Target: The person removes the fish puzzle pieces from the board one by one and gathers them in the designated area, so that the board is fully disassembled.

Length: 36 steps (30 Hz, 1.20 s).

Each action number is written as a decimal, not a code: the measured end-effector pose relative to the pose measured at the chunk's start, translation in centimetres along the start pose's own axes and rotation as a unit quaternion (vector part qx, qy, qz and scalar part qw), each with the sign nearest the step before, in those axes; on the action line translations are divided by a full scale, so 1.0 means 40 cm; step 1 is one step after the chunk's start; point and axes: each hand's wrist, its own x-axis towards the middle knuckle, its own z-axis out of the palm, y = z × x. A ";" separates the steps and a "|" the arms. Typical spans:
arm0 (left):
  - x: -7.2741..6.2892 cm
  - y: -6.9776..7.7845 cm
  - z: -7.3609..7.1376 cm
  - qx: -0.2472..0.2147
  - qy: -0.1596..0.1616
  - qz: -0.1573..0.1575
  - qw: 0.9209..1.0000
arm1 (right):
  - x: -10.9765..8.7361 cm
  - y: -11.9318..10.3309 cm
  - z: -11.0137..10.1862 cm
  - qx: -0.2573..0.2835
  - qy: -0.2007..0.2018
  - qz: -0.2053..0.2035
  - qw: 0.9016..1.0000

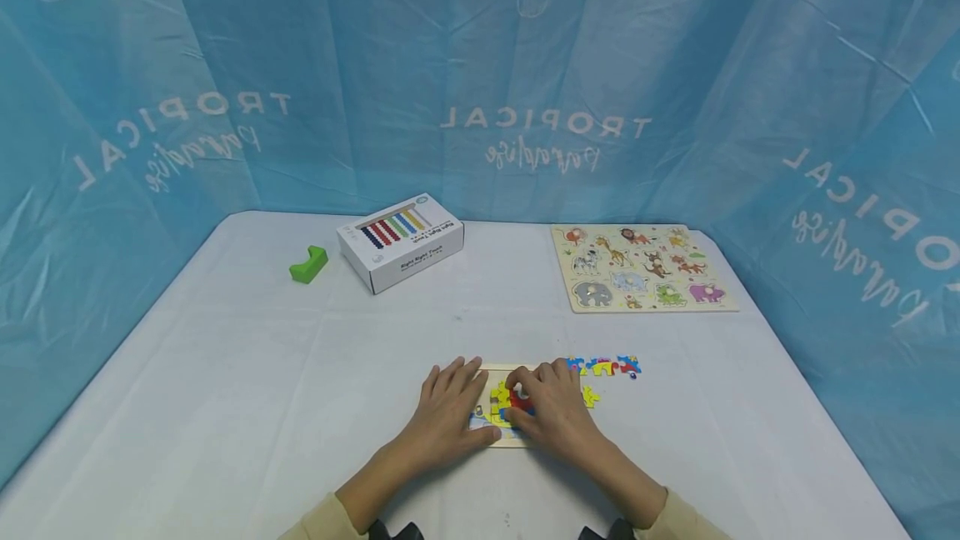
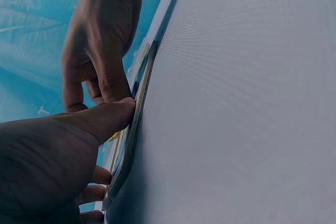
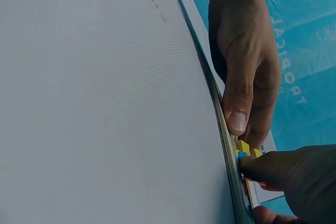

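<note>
A small wooden puzzle board [image 1: 513, 442] lies flat on the white table, close in front of the person. My left hand [image 1: 442, 422] rests along its left side with fingers stretched out, its thumb on the near edge. Over the board's middle, my right hand [image 1: 557, 411] pinches a red puzzle piece [image 1: 521, 400] between thumb and fingers. Yellow puzzle pieces [image 1: 498, 397] sit on the board just left of it. In the right wrist view, the right thumb presses by a blue piece [image 3: 242, 155] and yellow ones. The right hand covers the board's right part.
Loose puzzle pieces [image 1: 602, 367] lie beyond the right hand, with a yellow piece [image 1: 590, 397] nearer. An animal puzzle board [image 1: 630, 302] is at the back right. A white box [image 1: 416, 261] and a green block [image 1: 308, 265] stand at the back left. Blue curtains [image 1: 540, 48] surround the table.
</note>
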 end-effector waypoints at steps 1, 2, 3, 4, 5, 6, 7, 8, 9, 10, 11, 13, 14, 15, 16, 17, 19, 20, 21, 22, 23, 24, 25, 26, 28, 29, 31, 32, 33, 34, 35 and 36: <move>0.000 -0.001 0.000 0.000 0.000 0.000 1.000 | 0.000 0.000 0.000 -0.001 0.001 -0.001 1.000; 0.000 -0.001 0.000 -0.001 0.000 0.000 1.000 | 0.000 -0.001 0.000 -0.002 0.001 -0.003 1.000; -0.001 -0.002 0.001 -0.001 -0.001 0.000 1.000 | 0.000 -0.001 0.000 -0.003 0.000 -0.004 1.000; -0.001 -0.002 0.001 -0.002 -0.001 0.000 1.000 | 0.000 -0.001 0.000 -0.005 -0.001 -0.006 1.000; -0.001 -0.002 0.001 -0.001 0.000 0.000 1.000 | 0.000 -0.001 -0.001 -0.006 -0.003 -0.007 1.000; -0.001 -0.002 0.001 -0.001 0.000 0.000 1.000 | 0.000 0.000 0.000 -0.008 -0.004 -0.009 1.000; -0.001 -0.002 0.001 -0.001 0.001 0.001 1.000 | 0.001 0.000 0.000 -0.010 -0.005 -0.011 1.000; -0.001 -0.003 0.002 -0.001 0.001 0.000 1.000 | 0.001 0.000 -0.001 -0.011 -0.006 -0.013 1.000; -0.001 -0.003 0.002 0.000 0.002 0.000 1.000 | 0.002 0.001 -0.002 -0.013 -0.008 -0.015 1.000; -0.001 -0.003 0.002 0.000 0.002 0.000 1.000 | 0.003 0.001 -0.003 -0.014 -0.010 -0.016 1.000; -0.001 -0.003 0.002 -0.001 0.001 0.000 1.000 | 0.003 0.002 -0.003 -0.014 -0.012 -0.018 1.000; -0.001 -0.003 0.004 -0.003 0.001 0.000 1.000 | 0.003 0.002 -0.006 -0.015 -0.017 -0.019 1.000; -0.002 -0.003 0.004 -0.005 0.000 0.000 1.000 | 0.003 0.002 -0.007 -0.015 -0.020 -0.019 0.999; -0.002 -0.002 0.003 -0.006 0.000 0.001 1.000 | 0.003 0.003 -0.007 -0.015 -0.023 -0.019 0.999; -0.002 -0.002 0.003 -0.006 0.000 0.001 1.000 | 0.003 0.004 -0.008 -0.014 -0.025 -0.019 0.999; -0.002 -0.002 0.003 -0.006 0.000 0.001 1.000 | 0.003 0.004 -0.008 -0.013 -0.026 -0.019 0.999; -0.002 -0.001 0.003 -0.005 0.001 0.001 1.000 | 0.004 0.006 -0.008 -0.012 -0.027 -0.018 0.999; -0.001 -0.001 0.003 -0.004 0.000 0.000 1.000 | 0.004 0.007 -0.008 -0.010 -0.027 -0.018 0.999; -0.001 -0.002 0.003 -0.003 0.001 0.000 1.000 | 0.004 0.007 -0.007 -0.009 -0.026 -0.018 0.999; -0.001 -0.002 0.003 -0.002 0.001 0.000 1.000 | 0.004 0.008 -0.007 -0.008 -0.027 -0.017 0.999; -0.001 -0.002 0.003 -0.002 0.000 0.001 1.000 | 0.004 0.009 -0.006 -0.008 -0.027 -0.018 0.999; -0.001 -0.003 0.004 -0.002 0.001 0.002 1.000 | 0.005 0.009 -0.006 -0.009 -0.027 -0.018 0.999; -0.002 -0.003 0.004 -0.003 0.001 0.002 1.000 | 0.005 0.009 -0.006 -0.009 -0.027 -0.018 0.999; -0.002 -0.003 0.004 -0.003 0.001 0.003 1.000 | 0.005 0.009 -0.005 -0.009 -0.026 -0.018 0.999; -0.002 -0.004 0.004 -0.001 0.002 0.005 1.000 | 0.006 0.010 -0.005 -0.012 -0.026 -0.019 0.999; -0.002 -0.004 0.004 -0.001 0.002 0.006 1.000 | 0.006 0.010 -0.005 -0.013 -0.026 -0.019 0.999; -0.002 -0.004 0.003 0.000 0.004 0.007 1.000 | 0.006 0.011 -0.004 -0.017 -0.026 -0.019 0.999; -0.002 -0.005 0.004 0.001 0.004 0.008 1.000 | 0.006 0.011 -0.005 -0.018 -0.026 -0.019 0.999; -0.002 -0.004 0.003 0.001 0.004 0.009 1.000 | 0.006 0.011 -0.005 -0.021 -0.026 -0.019 0.999; -0.002 -0.004 0.003 0.002 0.003 0.009 1.000 | 0.006 0.010 -0.005 -0.022 -0.025 -0.020 0.999; -0.002 -0.005 0.003 0.001 0.003 0.009 1.000 | 0.005 0.010 -0.005 -0.024 -0.024 -0.022 0.999; -0.003 -0.004 0.002 0.000 0.003 0.009 1.000 | 0.005 0.010 -0.005 -0.026 -0.022 -0.024 0.999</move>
